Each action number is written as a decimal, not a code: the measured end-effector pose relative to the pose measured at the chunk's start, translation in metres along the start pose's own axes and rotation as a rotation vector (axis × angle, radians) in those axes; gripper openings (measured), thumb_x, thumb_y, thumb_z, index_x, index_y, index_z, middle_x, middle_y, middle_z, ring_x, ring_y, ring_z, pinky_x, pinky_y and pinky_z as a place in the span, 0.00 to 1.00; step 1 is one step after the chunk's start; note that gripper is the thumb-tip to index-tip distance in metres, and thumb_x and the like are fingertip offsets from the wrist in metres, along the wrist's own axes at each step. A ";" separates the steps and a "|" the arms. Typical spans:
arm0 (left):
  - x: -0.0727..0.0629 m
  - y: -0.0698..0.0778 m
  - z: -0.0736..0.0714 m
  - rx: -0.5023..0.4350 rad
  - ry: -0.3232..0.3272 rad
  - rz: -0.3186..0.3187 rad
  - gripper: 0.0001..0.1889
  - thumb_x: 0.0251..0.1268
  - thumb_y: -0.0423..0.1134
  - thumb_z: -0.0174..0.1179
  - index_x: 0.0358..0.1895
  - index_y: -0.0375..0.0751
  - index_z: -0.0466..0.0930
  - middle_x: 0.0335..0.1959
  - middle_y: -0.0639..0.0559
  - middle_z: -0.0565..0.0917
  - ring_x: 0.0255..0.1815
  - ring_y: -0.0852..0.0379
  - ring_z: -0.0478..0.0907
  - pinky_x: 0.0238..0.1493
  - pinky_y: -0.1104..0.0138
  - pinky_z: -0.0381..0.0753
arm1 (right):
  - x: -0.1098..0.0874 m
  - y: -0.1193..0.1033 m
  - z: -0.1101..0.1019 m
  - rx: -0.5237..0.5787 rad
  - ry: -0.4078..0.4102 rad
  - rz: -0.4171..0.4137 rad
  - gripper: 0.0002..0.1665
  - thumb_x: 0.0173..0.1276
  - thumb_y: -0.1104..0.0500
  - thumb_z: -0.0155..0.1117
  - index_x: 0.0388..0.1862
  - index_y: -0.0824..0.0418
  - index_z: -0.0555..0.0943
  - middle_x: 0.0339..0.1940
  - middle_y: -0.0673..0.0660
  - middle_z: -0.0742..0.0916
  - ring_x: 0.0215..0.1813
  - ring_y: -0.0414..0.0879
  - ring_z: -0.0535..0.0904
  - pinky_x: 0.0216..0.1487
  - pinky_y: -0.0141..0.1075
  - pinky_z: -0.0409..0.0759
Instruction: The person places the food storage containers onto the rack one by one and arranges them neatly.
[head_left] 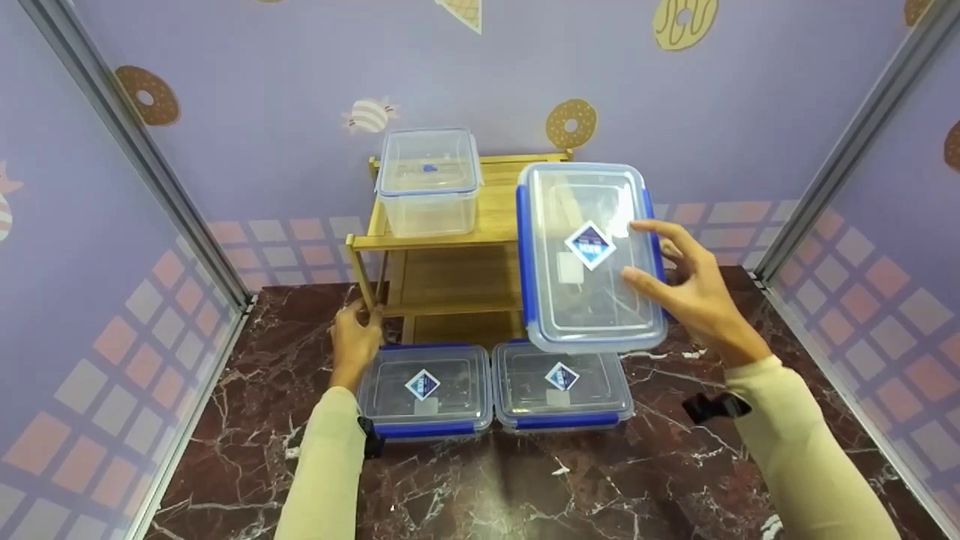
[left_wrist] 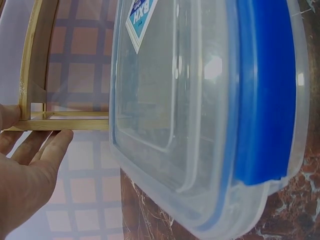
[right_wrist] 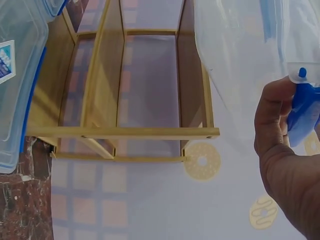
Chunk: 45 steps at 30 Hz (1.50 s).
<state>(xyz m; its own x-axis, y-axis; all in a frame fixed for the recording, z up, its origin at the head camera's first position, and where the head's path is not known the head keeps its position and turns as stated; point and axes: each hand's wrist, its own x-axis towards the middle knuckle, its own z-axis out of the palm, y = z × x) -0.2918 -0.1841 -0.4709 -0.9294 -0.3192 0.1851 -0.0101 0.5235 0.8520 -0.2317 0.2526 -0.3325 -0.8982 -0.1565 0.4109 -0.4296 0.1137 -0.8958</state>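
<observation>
My right hand (head_left: 694,289) grips the right edge of a clear plastic food container (head_left: 559,300) with blue side clips and a diamond label. The container is raised and tilted, its lid facing me, in front of the right part of a wooden shelf rack (head_left: 510,195). In the right wrist view, thumb and fingers close round the blue clip (right_wrist: 303,107). My left hand (head_left: 355,341) holds the rack's front left post (left_wrist: 75,125) between thumb and fingers. Just right of it lies a flat lidded container (head_left: 457,379), with a matching one (head_left: 592,386) beside it.
A taller clear container (head_left: 431,217) with a lid stands on the left of the rack's top shelf. Below it are lower shelves (head_left: 454,277). The dark red marbled surface (head_left: 450,487) is bounded by patterned wall panels (head_left: 247,67) at the back and sides.
</observation>
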 end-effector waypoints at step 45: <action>0.001 0.001 -0.001 -0.025 -0.011 -0.012 0.15 0.75 0.40 0.59 0.56 0.34 0.82 0.41 0.35 0.88 0.29 0.41 0.87 0.53 0.50 0.79 | 0.102 -0.014 0.023 0.131 0.014 0.285 0.23 0.74 0.62 0.62 0.67 0.59 0.75 0.47 0.65 0.84 0.41 0.51 0.86 0.43 0.40 0.86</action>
<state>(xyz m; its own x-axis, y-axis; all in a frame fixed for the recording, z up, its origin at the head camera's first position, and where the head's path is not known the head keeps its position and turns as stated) -0.2920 -0.1843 -0.4692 -0.9332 -0.3167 0.1697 -0.0120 0.4995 0.8663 -0.3147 0.2127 -0.2818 -0.9823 -0.1229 0.1416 -0.1455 0.0232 -0.9891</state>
